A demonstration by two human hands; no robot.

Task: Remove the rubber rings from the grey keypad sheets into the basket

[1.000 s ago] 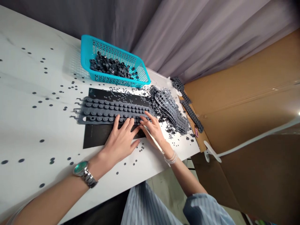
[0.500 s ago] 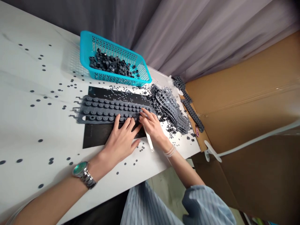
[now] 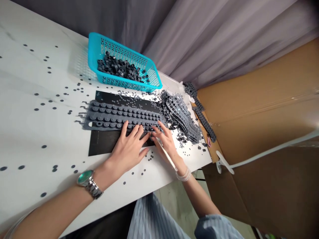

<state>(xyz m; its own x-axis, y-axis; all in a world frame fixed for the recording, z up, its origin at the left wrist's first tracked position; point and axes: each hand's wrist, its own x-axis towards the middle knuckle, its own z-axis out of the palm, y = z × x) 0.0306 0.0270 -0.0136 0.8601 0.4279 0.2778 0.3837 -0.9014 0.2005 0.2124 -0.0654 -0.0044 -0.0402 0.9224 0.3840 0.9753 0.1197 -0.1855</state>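
Note:
A dark grey rubber sheet (image 3: 117, 116) with rows of round raised parts lies on a black mat (image 3: 102, 142). My left hand (image 3: 129, 146) rests flat with spread fingers, its fingertips on the sheet's near edge. At the sheet's right end, my right hand (image 3: 165, 141) is closed on a thin white pen-like tool (image 3: 168, 156), whose rear end points back toward my wrist. The tool's tip is hidden by my fingers. One hole (image 3: 99, 123) in the near row, toward the left end, shows dark and uncapped.
Behind the mat stands a turquoise basket (image 3: 112, 81) holding many small black rubber pieces. Stacked perforated grey sheets (image 3: 184, 116) lie to the right among loose bits. Small dark discs are scattered over the white table (image 3: 22, 132). A cardboard box (image 3: 261, 99) rises at the right.
My right hand has shifted slightly right and nearer to me, off the middle of the sheet. The white tool has swung toward my wrist. My left hand stays in place.

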